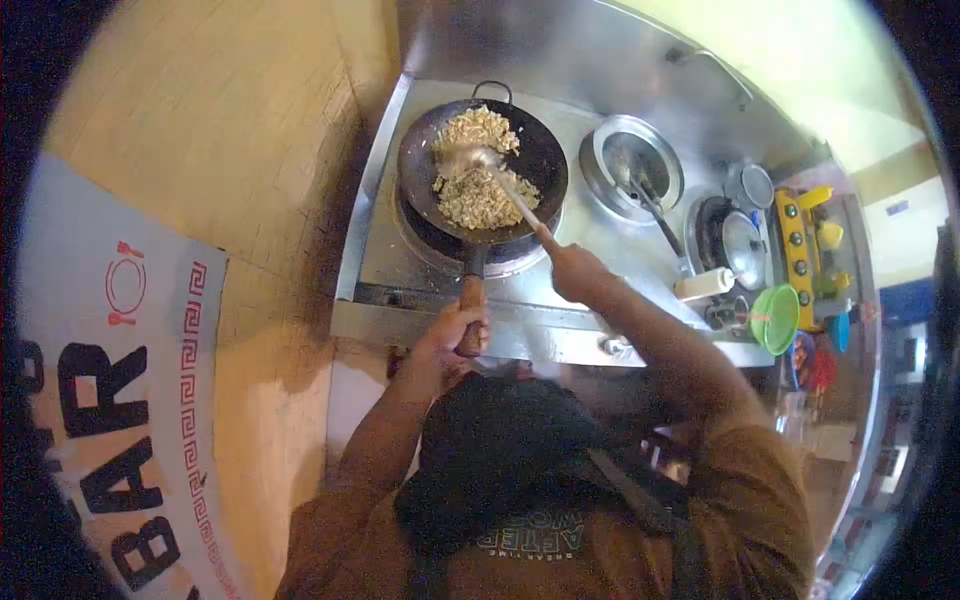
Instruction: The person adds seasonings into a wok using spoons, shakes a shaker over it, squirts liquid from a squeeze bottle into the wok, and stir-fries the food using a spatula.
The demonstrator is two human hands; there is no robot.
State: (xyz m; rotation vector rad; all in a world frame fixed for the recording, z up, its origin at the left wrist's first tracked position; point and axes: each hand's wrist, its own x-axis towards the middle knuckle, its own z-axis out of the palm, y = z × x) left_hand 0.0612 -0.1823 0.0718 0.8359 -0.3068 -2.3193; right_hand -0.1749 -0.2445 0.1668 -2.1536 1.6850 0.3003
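A dark wok [545, 165] sits over the left burner of the steel stove. Brown fried rice [490, 203] lies in it in two heaps, one at the far side and one nearer me. My left hand [455, 328] is closed around the wok's wooden handle [473, 290]. With my right hand [580, 273] I grip the wooden end of a long-handled wok spatula [515, 198]. Its metal head is down between the two heaps, slightly blurred and partly hidden by rice.
Right of the wok stand a round metal pan [590, 170] with a ladle in it and a lidded pot [742, 250]. A white bottle [705, 285] and green bowls [775, 320] are at the right edge. A wall and printed banner [150, 340] stand left.
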